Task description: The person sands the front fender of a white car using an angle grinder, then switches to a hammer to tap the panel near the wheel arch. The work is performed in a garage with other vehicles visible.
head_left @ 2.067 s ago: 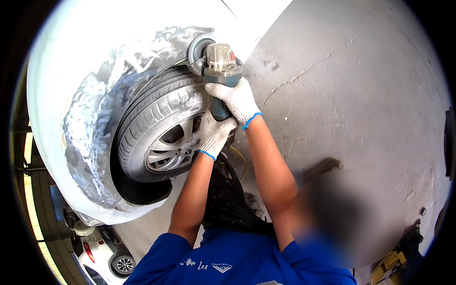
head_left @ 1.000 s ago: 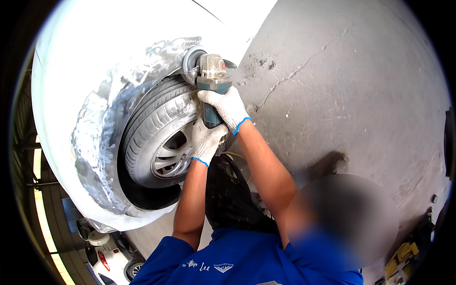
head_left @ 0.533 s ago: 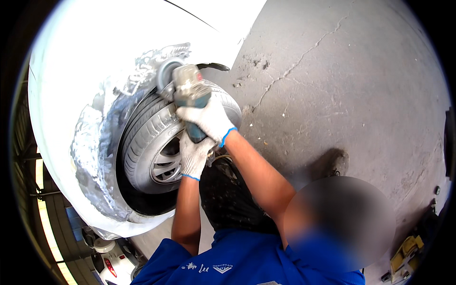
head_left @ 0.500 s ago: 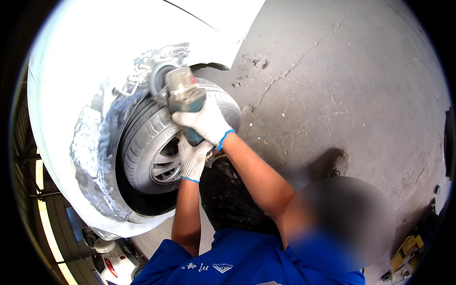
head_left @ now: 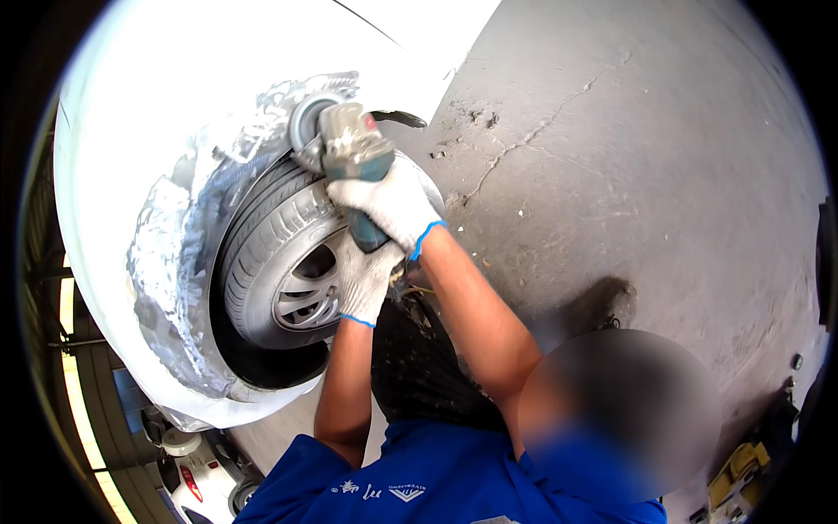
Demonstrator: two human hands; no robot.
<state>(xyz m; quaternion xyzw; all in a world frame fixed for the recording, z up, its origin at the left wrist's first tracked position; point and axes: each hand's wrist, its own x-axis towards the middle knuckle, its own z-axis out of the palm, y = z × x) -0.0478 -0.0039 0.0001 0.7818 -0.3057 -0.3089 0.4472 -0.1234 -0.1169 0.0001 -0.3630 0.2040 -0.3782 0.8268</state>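
Observation:
Both gloved hands are closed round an angle grinder [head_left: 360, 157] with a dusty head and a teal body. My right hand [head_left: 394, 206] wraps the body just behind the head. Lower down, my left hand [head_left: 363, 278] grips the rear end of the tool. The grinder's round disc [head_left: 307, 122] lies against or very close to the upper edge of the wheel arch; actual contact I cannot tell. Around that arch the white car panel [head_left: 175, 271] is sanded to grey, patchy and rough. Directly below the disc sits the tyre [head_left: 255, 278].
A spoked wheel rim [head_left: 307, 293] is beside my left wrist. Cracked concrete floor [head_left: 567, 175] stretches to the right, with small debris. A white vehicle with a red light [head_left: 202, 480] stands at lower left. Yellowish items [head_left: 742, 463] lie at lower right.
The grinder and both hands have shifted slightly right in the picture, with the disc farther along the arch's upper edge. Both hands keep their grip.

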